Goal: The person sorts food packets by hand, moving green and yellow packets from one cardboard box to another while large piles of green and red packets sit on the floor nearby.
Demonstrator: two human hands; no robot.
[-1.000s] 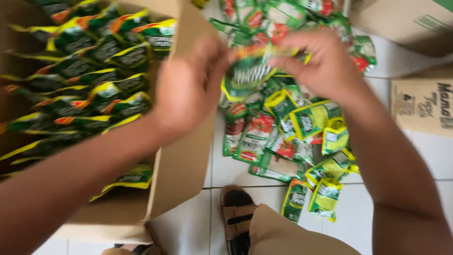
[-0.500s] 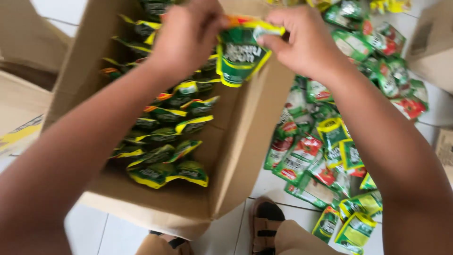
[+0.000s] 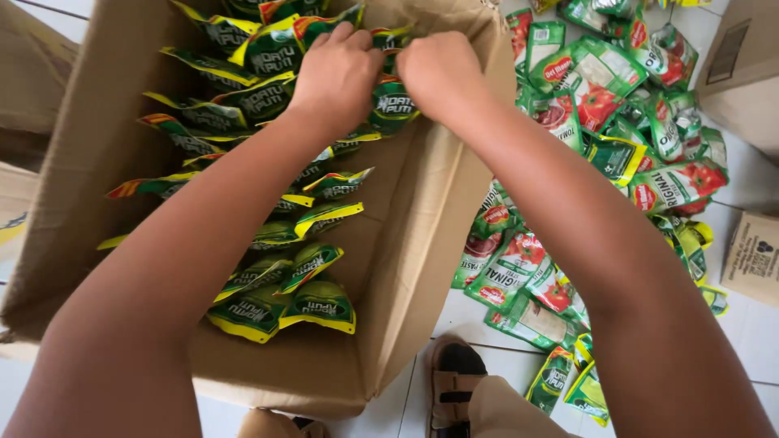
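While both your hands reach into the cardboard box (image 3: 422, 268), your left hand (image 3: 337, 77) and right hand (image 3: 438, 73) sit close together, each pinching the same green pouch (image 3: 393, 104) just beneath them. Rows of green and yellow pouches (image 3: 268, 235) lie below your left forearm; loose sachets (image 3: 600, 105) lie on the floor beyond your right arm.

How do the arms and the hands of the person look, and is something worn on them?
Both arms are bare along all of their visible length: no sleeve, glove, watch or bracelet shows. The left hand and the right hand are bare too, and no ring can be seen on the visible fingers. Lower down, the person wears a brown strapped sandal and tan trousers.
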